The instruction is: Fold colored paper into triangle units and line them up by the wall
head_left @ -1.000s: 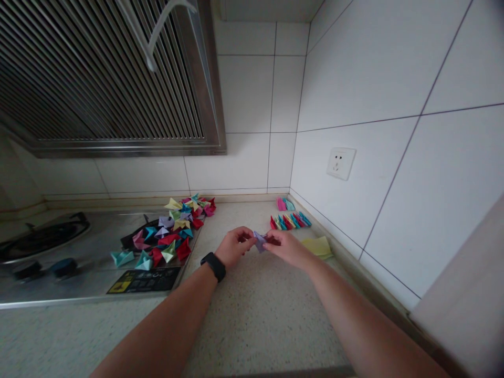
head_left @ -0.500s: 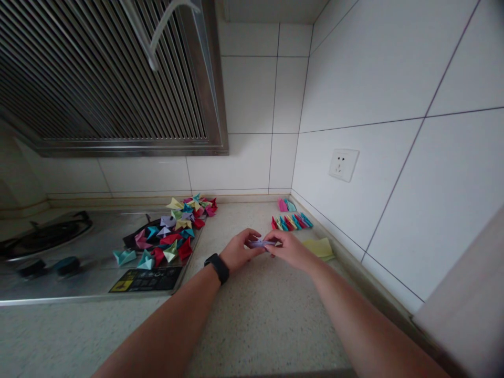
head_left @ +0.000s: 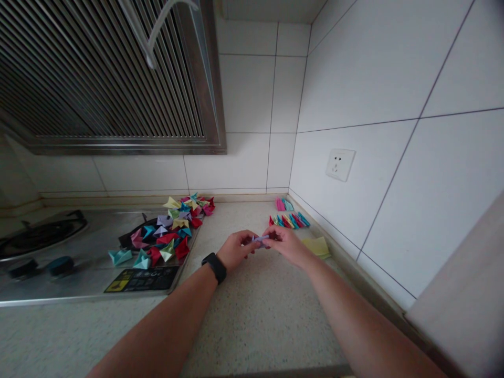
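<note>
A small folded piece of purple paper [head_left: 260,239] is pinched between both hands, above the speckled counter [head_left: 255,315]. My left hand [head_left: 236,248], with a black watch on its wrist, grips the paper's left end. On its right end are the closed fingers of my right hand [head_left: 284,242]. Yellow paper [head_left: 317,247] lies beside my right wrist. Behind my hands stands a row of red, yellow and blue folded papers [head_left: 289,220], and farther back are pink and teal ones [head_left: 284,205].
Many colourful folded paper pieces [head_left: 167,239] are heaped on the right part of the steel gas stove [head_left: 94,231]. A range hood [head_left: 129,144] hangs above it. At the right, a tiled wall [head_left: 354,210] bears a socket [head_left: 340,164].
The purple paper has tilted, its right end now higher. Both hands have shifted slightly with it, and the whole view has moved a little.
</note>
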The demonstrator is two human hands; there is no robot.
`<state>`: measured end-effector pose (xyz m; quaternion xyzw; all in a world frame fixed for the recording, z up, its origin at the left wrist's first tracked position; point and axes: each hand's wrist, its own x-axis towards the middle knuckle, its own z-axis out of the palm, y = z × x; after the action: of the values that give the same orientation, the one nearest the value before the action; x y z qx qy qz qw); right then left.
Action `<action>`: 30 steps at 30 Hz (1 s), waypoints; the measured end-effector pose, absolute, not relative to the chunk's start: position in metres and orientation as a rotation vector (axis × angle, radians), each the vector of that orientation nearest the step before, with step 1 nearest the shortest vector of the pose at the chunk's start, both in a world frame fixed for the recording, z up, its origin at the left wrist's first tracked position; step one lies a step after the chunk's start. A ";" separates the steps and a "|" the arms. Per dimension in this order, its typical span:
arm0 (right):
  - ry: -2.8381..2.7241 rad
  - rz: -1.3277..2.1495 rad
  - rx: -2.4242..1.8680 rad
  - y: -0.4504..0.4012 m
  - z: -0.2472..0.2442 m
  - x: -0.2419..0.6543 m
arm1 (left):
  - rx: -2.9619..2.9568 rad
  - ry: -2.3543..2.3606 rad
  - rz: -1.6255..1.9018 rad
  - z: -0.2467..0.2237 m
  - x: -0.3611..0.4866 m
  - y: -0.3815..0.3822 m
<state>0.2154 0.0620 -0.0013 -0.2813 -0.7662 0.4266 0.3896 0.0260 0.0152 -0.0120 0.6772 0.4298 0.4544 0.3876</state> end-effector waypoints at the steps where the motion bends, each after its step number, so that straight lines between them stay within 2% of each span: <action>1: -1.935 1.123 -0.705 0.061 -0.001 0.215 | 1.708 1.087 1.165 -0.012 0.026 0.016; 6: -1.883 1.246 -0.702 0.060 -0.001 0.215 | 1.621 0.989 1.179 -0.015 0.024 0.019; 22: -2.025 1.061 -0.790 0.064 -0.006 0.218 | 1.673 1.083 0.973 -0.019 0.023 0.021; 30: -2.000 1.085 -0.786 0.060 -0.004 0.216 | 1.695 1.041 0.982 -0.013 0.025 0.015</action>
<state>0.2160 0.0603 -0.0038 -0.3048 -0.7754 0.4207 0.3590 0.0249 0.0151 -0.0133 0.6842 0.4200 0.3962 0.4455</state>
